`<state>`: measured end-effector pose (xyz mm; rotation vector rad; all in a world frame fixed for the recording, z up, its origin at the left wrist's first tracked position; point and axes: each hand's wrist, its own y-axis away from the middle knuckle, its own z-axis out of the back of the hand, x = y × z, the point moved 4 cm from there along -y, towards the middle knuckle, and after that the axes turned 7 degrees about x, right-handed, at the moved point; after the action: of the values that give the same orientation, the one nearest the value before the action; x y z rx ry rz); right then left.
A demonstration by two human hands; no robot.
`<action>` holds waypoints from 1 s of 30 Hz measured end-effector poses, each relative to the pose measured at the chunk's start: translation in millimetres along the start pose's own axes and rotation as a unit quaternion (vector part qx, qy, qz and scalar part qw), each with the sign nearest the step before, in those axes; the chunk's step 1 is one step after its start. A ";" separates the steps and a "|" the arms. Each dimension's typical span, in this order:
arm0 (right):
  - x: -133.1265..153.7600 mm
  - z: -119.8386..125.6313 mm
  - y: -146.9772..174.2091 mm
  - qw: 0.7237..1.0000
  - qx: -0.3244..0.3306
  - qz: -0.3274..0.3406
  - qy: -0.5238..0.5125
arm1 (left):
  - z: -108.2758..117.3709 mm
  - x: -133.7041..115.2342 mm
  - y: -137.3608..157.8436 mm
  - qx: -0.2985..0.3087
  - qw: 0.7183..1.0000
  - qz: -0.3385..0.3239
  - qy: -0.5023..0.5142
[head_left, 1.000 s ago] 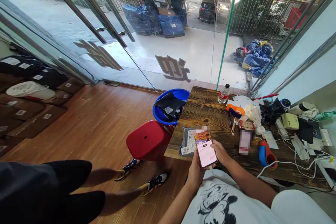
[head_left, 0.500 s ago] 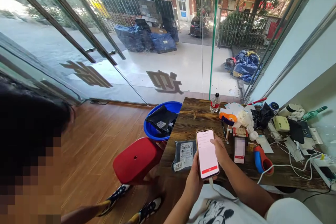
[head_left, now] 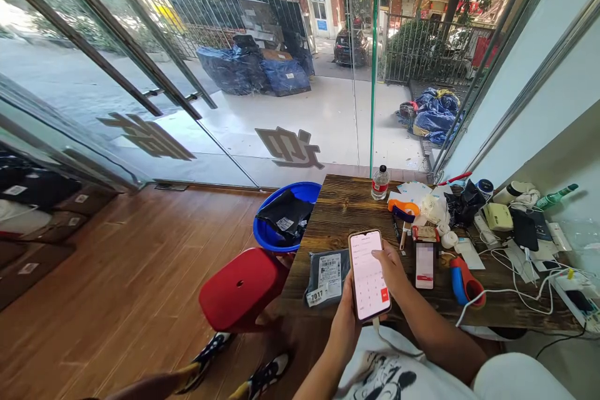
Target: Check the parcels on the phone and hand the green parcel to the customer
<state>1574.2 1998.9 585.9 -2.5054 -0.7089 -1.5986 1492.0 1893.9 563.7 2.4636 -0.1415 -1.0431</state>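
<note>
A smartphone [head_left: 367, 281] is held upright above the near edge of the wooden table [head_left: 340, 212], a light cable running from its bottom end. Its screen shows lines of text above a number pad with a red key. My left hand [head_left: 344, 319] is closed round the phone's lower left side. At the right edge, my right hand [head_left: 394, 272] grips it too, thumb on the upper screen and the other fingers mostly hidden. Left of the phone lies a dark plastic parcel [head_left: 325, 275], its white label marked 7017. Another phone [head_left: 424, 265] rests on the table to the right.
A red stool [head_left: 241, 287] and a blue tub [head_left: 262, 234] with black parcels stand left of the table. Orange-and-blue tools [head_left: 464, 281], a water bottle [head_left: 380, 182], cables and clutter cover the right side. Someone's legs and sneakers [head_left: 209, 353] show at lower left.
A number pad has appeared on the phone's screen, replacing the wide red bar at its bottom. The dark-haired head at left has left the view, uncovering boxes. Both hands keep their hold.
</note>
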 end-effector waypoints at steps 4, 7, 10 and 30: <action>-3.8 1.7 2.2 1.000 -0.001 0.017 -0.013 | -5.1 -2.7 4.8 0.012 1.000 0.012 -0.008; -10.2 6.4 9.3 1.000 0.019 0.007 0.010 | -7.4 -3.9 7.2 0.017 1.000 0.012 -0.009; -14.4 12.6 21.1 0.997 0.056 -0.010 0.045 | -7.0 -4.5 8.2 0.009 1.000 0.008 -0.010; -9.4 21.9 44.7 0.990 0.071 -0.007 0.122 | -18.1 -5.8 13.9 0.030 0.999 -0.010 0.027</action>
<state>1608.3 1962.8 575.4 -2.1631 -0.7777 -1.7516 1501.7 1889.9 584.8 2.5488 -0.1339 -0.9934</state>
